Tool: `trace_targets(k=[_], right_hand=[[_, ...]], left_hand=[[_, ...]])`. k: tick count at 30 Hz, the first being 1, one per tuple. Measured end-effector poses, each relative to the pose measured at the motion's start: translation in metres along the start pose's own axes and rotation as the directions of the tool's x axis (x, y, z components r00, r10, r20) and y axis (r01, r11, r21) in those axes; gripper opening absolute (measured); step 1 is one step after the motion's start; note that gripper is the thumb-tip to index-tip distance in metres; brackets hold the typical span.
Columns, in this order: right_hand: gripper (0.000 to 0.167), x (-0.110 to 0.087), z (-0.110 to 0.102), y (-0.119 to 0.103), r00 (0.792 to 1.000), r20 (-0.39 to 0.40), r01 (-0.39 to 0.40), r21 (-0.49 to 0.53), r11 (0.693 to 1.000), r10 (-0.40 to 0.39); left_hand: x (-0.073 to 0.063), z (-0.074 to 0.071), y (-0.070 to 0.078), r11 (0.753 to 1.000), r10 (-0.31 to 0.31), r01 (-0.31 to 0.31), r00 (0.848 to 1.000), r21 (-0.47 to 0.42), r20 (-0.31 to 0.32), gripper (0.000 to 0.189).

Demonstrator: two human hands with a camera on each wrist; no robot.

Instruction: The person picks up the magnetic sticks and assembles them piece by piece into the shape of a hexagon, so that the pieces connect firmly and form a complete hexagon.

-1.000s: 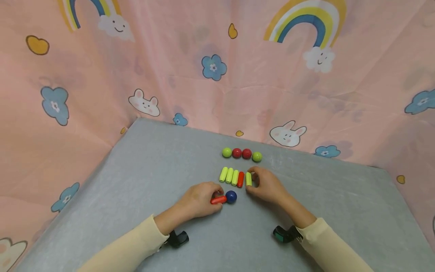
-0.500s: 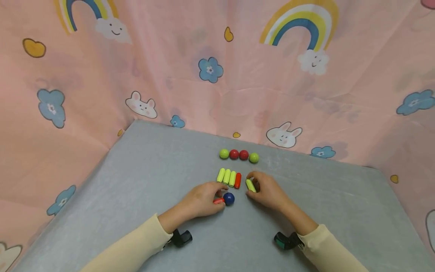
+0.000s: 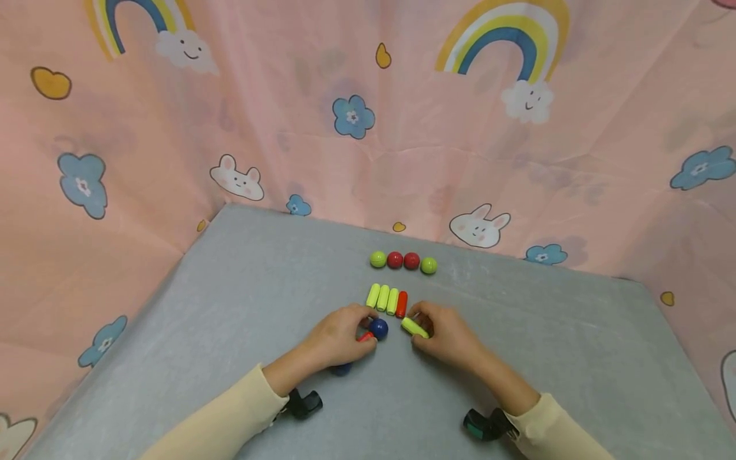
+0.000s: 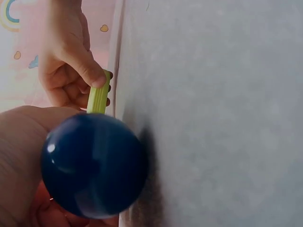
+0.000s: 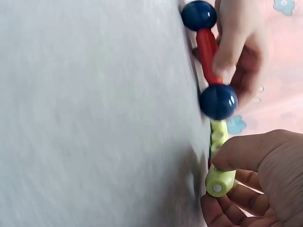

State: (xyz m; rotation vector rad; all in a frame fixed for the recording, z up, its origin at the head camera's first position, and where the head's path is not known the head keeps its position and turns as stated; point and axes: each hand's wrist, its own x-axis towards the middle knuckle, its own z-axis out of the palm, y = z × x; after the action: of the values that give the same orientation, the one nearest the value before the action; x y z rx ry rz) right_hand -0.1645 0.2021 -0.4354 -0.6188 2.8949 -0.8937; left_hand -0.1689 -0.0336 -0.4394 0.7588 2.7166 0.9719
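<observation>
Pink printed cloth (image 3: 276, 96) rises beyond the grey worktop (image 3: 276, 275), toward 12 o'clock. Left hand (image 3: 339, 335): pinching a red rod (image 5: 206, 52), one dark blue ball (image 3: 378, 329) at its 1–2 o'clock end, another blue ball (image 5: 199, 15) at 7–8 o'clock. Right hand (image 3: 451, 332), at 3 o'clock from the left: narrow pinch on a lime rod (image 3: 414, 328), far end toward 10 o'clock, apart from the balls. At 2 o'clock from the left hand: three lime rods (image 3: 383, 298) and a second red rod (image 3: 402, 305), side by side. Beyond these, at 1 o'clock: two red balls (image 3: 403, 260) between two green balls (image 3: 377, 259).
</observation>
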Motion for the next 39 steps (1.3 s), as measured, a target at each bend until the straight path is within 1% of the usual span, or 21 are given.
trace_targets(k=[3, 6, 9, 14, 21, 25, 27, 32, 35, 39], right_hand=[[0.025, -0.002, 0.003, -0.006, 0.999, 0.011, 0.03, 0.027, 0.999, -0.031], [0.023, -0.003, 0.006, -0.01, 0.999, 0.027, 0.041, 0.049, 0.998, -0.043], [0.023, -0.001, 0.009, -0.012, 0.999, 0.034, 0.04, 0.05, 0.998, -0.041], [0.021, 0.002, 0.011, -0.014, 0.997, 0.031, 0.067, 0.048, 0.997, -0.069], [0.017, 0.003, 0.012, -0.015, 0.997, 0.022, 0.067, 0.057, 0.996, -0.068], [0.016, 0.002, 0.011, -0.015, 0.998, 0.009, 0.061, 0.051, 0.997, -0.061], [0.016, 0.001, 0.011, -0.015, 0.998, 0.003, 0.056, 0.048, 0.997, -0.056], [0.015, 0.0, 0.01, -0.015, 0.999, -0.016, 0.05, 0.041, 0.998, -0.049], [0.015, 0.0, 0.008, -0.014, 0.998, -0.025, 0.055, 0.044, 0.997, -0.054], [0.016, -0.002, 0.008, -0.012, 0.997, -0.029, 0.076, 0.055, 0.996, -0.074]], left_hand=[[0.0, 0.0, -0.001, 1.0, 0.008, -0.008, 1.0, -0.01, -0.012, 0.036], [-0.001, 0.0, -0.002, 1.0, 0.015, -0.015, 1.0, -0.014, -0.018, 0.036], [-0.001, 0.001, -0.001, 1.0, 0.013, -0.013, 1.0, -0.015, -0.013, 0.036], [-0.001, 0.0, -0.001, 1.0, 0.004, -0.004, 1.0, -0.016, -0.003, 0.038], [-0.001, 0.001, -0.001, 1.0, -0.001, 0.001, 1.0, -0.005, -0.019, 0.035], [0.001, 0.002, -0.001, 1.0, -0.002, 0.003, 0.999, 0.024, -0.043, 0.034], [0.003, 0.003, 0.0, 0.998, 0.013, -0.01, 0.998, 0.054, -0.055, 0.035], [0.007, 0.007, 0.004, 0.99, 0.081, -0.072, 0.994, 0.125, -0.076, 0.032], [0.009, 0.008, 0.006, 0.985, 0.109, -0.097, 0.991, 0.139, -0.081, 0.025], [0.01, 0.009, 0.007, 0.986, 0.112, -0.101, 0.991, 0.133, -0.079, 0.02]])
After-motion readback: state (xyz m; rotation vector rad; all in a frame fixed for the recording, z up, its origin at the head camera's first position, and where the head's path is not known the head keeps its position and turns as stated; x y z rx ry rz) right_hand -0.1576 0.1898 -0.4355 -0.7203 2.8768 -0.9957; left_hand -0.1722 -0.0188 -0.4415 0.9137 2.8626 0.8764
